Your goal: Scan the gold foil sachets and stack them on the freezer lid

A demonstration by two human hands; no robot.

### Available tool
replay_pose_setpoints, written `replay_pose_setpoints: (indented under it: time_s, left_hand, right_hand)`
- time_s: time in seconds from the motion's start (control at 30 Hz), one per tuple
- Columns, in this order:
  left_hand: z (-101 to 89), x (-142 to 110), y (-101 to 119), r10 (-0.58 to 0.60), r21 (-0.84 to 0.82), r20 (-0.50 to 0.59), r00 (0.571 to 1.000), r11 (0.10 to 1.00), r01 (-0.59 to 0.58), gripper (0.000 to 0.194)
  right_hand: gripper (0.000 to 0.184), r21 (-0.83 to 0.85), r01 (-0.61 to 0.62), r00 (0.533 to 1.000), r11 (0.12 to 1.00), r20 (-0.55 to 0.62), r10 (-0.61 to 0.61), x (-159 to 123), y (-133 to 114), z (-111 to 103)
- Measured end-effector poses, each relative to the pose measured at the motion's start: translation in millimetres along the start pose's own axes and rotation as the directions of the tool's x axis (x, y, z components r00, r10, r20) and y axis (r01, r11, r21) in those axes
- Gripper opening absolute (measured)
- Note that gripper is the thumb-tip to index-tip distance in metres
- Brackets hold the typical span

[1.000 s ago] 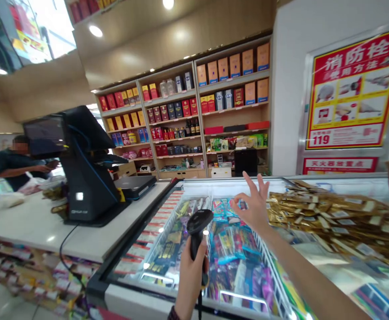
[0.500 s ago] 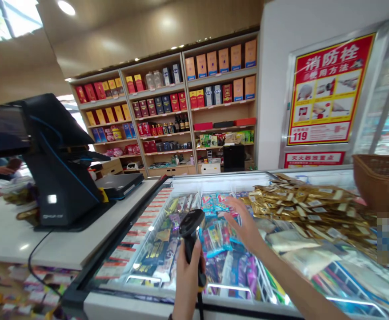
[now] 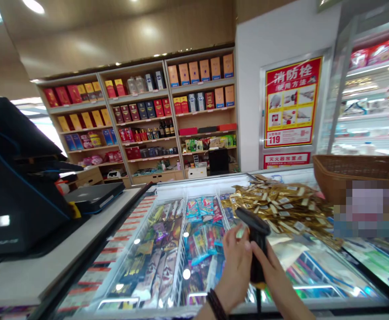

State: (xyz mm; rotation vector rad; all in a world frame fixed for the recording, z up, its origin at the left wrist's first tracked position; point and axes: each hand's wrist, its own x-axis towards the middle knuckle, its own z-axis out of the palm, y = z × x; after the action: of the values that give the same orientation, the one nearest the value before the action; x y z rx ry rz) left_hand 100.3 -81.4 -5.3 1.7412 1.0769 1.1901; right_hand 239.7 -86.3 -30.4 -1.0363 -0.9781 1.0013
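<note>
Both my hands meet on a black handheld barcode scanner (image 3: 251, 223) above the glass lid of a chest freezer (image 3: 167, 249). My left hand (image 3: 234, 260), with dark bead bracelets at the wrist, curls its fingers against the left side of the scanner's handle. From the right, my right hand (image 3: 271, 272) wraps the same handle. The scanner's head tilts up and to the left, toward a heap of gold foil packets (image 3: 281, 202) lying on the lid. A cable hangs from the bottom of the handle.
A black checkout terminal (image 3: 12, 186) stands on the white counter (image 3: 30, 271) at left. A wicker basket (image 3: 361, 171) sits at the right, beyond the gold packets. Wrapped ice creams fill the freezer. Boxes and bottles line the wall shelves (image 3: 141, 120) behind it.
The view has swung to the right. My right hand has come back from over the freezer and closed on the scanner handle beside my left hand; the scanner now points the other way.
</note>
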Motion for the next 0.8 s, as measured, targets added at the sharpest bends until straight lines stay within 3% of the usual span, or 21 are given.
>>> replay_pose_setpoints:
  time_s: [0.07,0.13,0.2,0.3,0.4,0.53,0.63,0.8]
  left_hand:
    - [2.9,35.4,13.7,0.116,0.121,0.012,0.993,0.986,-0.116,0.053]
    - [3.7,77.4,20.3,0.12,0.19,-0.024,0.993,0.975,-0.113,0.045]
    - [4.2,117.7,19.8,0.0,0.263,-0.072,0.997,0.965,0.019,0.048]
    - [7.3,161.7,10.0,-0.151,0.397,-0.162,0.975,0.895,0.204,0.057]
    - [14.3,181.6,-6.7,-0.268,0.485,-0.224,0.937,0.803,0.346,0.072]
    - [25.2,188.8,-37.4,-0.356,0.513,-0.241,0.903,0.743,0.43,0.082]
    - [29.2,193.4,-57.2,-0.342,0.494,-0.256,0.904,0.757,0.427,0.072]
    - [26.2,202.7,-70.9,-0.359,0.367,-0.316,0.878,0.808,0.462,0.031]
  right_hand:
    - [0.06,0.096,-0.081,0.993,0.992,-0.083,0.089,18.3,-28.6,-20.0]
    - [0.052,0.161,-0.031,0.994,0.986,-0.102,0.048,42.7,-64.0,-37.1]
    - [0.044,0.244,0.061,0.995,0.968,-0.096,-0.038,70.9,-98.4,-50.9]
    - [0.038,0.322,0.035,0.999,0.946,0.007,-0.039,109.3,-129.7,-63.3]
    - [0.036,0.333,-0.024,0.992,0.943,0.122,-0.018,131.4,-124.5,-65.7]
    - [0.046,0.287,-0.052,0.977,0.957,0.215,-0.012,138.6,-88.7,-64.4]
    - [0.056,0.263,-0.06,0.98,0.963,0.199,0.007,142.2,-75.6,-71.1]
    - [0.058,0.221,0.063,0.997,0.973,0.04,-0.073,151.9,-91.6,-108.6]
